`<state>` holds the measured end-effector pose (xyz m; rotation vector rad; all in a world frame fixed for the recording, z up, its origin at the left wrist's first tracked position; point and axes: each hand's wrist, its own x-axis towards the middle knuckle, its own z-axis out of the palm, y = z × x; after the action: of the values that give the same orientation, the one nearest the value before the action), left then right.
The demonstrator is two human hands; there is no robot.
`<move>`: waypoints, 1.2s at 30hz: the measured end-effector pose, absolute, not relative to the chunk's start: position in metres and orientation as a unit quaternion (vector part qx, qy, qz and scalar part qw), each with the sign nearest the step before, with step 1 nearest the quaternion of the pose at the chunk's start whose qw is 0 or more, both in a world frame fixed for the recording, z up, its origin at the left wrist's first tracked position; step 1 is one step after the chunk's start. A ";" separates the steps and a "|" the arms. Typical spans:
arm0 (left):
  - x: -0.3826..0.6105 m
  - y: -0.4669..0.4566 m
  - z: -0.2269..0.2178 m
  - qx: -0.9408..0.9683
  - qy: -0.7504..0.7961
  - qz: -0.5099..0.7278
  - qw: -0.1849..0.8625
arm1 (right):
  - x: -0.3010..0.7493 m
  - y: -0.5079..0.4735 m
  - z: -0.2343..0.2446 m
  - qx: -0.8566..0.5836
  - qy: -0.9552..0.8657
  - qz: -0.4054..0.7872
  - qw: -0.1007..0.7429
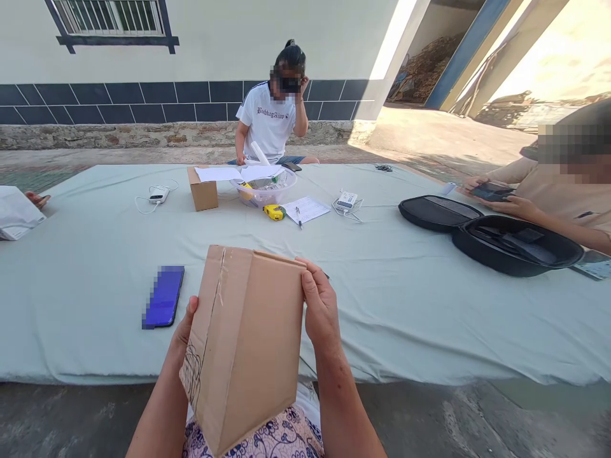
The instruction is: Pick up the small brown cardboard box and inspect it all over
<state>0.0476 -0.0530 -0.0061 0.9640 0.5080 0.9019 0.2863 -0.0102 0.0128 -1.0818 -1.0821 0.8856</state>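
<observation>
A brown cardboard box, folded flat or nearly so, is held up over the table's near edge and my lap. Along its left part run a crease and a strip of clear tape, with black scribbles at the lower left. My left hand grips the left edge, most of its fingers hidden behind the cardboard. At the upper right corner my right hand pinches the edge between thumb and fingers. Left of the box, a phone with a blue screen lies on the cloth.
On the pale cloth-covered table stand a small carton, a plastic basin, a yellow tape measure, paper with a pen and white power banks. An open black case lies right. People sit across and at right; another hand shows left.
</observation>
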 end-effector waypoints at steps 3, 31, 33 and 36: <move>0.043 -0.041 -0.009 0.374 0.214 0.354 0.830 | 0.285 -0.008 0.009 -0.472 -0.474 0.390 0.633; 0.026 -0.016 -0.010 0.698 0.336 0.458 0.436 | 0.288 -0.027 0.027 -0.305 -0.512 0.418 0.685; 0.024 -0.017 -0.010 0.714 0.305 0.447 0.444 | 0.291 -0.022 0.025 -0.328 -0.477 0.449 0.681; 0.024 -0.018 -0.012 0.722 0.267 0.429 0.472 | 0.292 -0.019 0.024 -0.359 -0.447 0.501 0.648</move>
<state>0.0238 -0.0175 -0.0117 1.7686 0.6543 1.0495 0.2915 -0.0185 0.0245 -0.8154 -1.0161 1.1396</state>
